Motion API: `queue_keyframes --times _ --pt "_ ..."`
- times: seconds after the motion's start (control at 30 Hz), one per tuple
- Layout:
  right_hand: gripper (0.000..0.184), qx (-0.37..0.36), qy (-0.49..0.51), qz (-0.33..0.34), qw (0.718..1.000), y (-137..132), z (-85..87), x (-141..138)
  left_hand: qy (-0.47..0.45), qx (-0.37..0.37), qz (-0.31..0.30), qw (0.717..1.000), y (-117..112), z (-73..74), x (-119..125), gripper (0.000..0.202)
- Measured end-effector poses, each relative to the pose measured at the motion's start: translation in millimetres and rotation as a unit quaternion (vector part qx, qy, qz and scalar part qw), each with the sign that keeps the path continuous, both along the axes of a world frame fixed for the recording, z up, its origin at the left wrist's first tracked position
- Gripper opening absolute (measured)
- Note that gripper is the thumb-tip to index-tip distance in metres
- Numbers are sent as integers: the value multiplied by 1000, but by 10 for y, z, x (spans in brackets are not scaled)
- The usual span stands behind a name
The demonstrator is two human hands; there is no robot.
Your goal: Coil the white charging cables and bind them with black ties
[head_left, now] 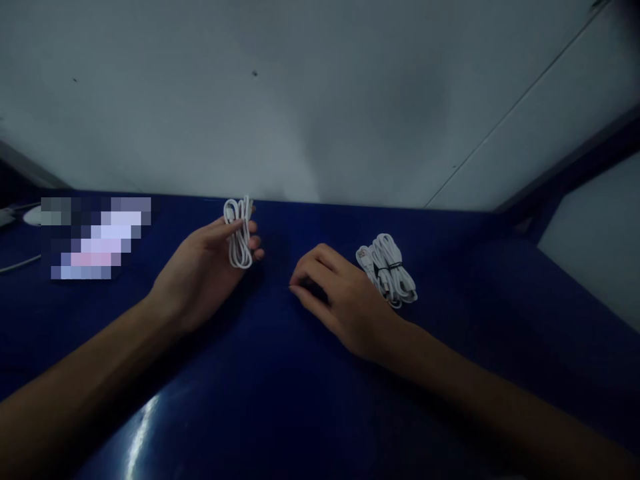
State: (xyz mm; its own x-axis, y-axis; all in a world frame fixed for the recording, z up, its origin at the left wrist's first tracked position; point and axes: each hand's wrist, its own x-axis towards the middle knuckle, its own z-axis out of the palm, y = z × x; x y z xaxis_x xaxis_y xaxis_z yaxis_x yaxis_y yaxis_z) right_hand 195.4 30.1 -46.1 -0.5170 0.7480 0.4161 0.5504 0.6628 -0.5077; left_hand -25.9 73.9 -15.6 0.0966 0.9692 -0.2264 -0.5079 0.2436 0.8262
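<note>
A coiled white cable [241, 243] stands upright in my left hand [203, 267], pinched between the thumb and the curled fingers. My right hand [345, 297] is low over the blue tabletop [280, 373], with thumb and fingertips pressed together. Whatever lies in that pinch, if anything, is too small and dark to make out. Just beyond the right hand rests a pile of white cables [393, 270], bundled in coils with a black tie around the middle. Metal plug ends show among the loops, and the hand hides part of the pile's near side.
On the left a blurred-out bright phone-like screen [103, 243] lies on the table. Beside it are a pale rounded object [37, 215] and a white cord [23, 264]. A pale wall [280, 133] closes off the back, and a blue frame bar [575, 160] slants at the right.
</note>
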Motion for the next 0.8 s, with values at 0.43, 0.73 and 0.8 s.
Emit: queue_keyframes --times 0.43,0.73,0.8 --pt "11 85 52 -81 992 37 -29 22 306 48 -75 948 -102 -24 0 29" --pt "25 42 84 -104 990 21 -46 8 399 122 -71 906 -99 -75 -26 31" --pt "26 29 81 -112 990 24 -50 0 412 153 -77 895 -108 -79 -26 28"
